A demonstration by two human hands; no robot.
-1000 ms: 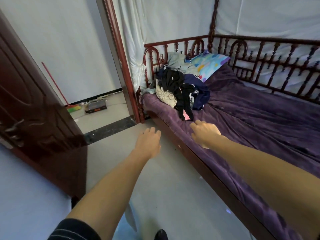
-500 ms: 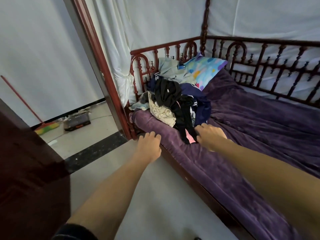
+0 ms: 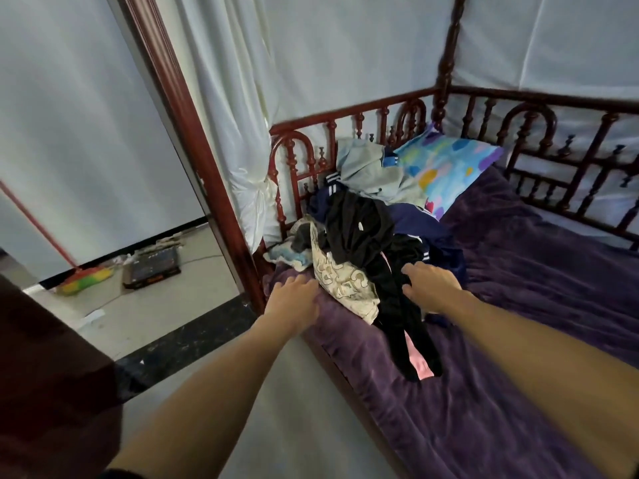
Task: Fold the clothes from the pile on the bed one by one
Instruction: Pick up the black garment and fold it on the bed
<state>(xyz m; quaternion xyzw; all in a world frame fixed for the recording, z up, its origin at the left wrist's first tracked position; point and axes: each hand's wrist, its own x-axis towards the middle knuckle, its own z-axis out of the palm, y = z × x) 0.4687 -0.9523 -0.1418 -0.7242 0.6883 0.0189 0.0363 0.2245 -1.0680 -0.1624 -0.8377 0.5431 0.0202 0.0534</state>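
A pile of clothes lies at the head end of the bed with its purple cover. On top is a black garment whose legs trail toward me. Under it are a cream patterned piece, a navy garment, a pale grey one and something pink. My left hand rests open on the cover just left of the cream piece. My right hand lies on the black garment, fingers spread and touching the cloth, not closed on it.
A colourful pillow leans behind the pile. Red wooden rails fence the head and far side. A white curtain hangs at the post. A dark door stands at left; a broom and a box lie on the floor.
Both hands have moved forward from the bed's edge to the pile. The right hand now touches the black garment; the left reached the cover beside the cream piece. The view moved closer.
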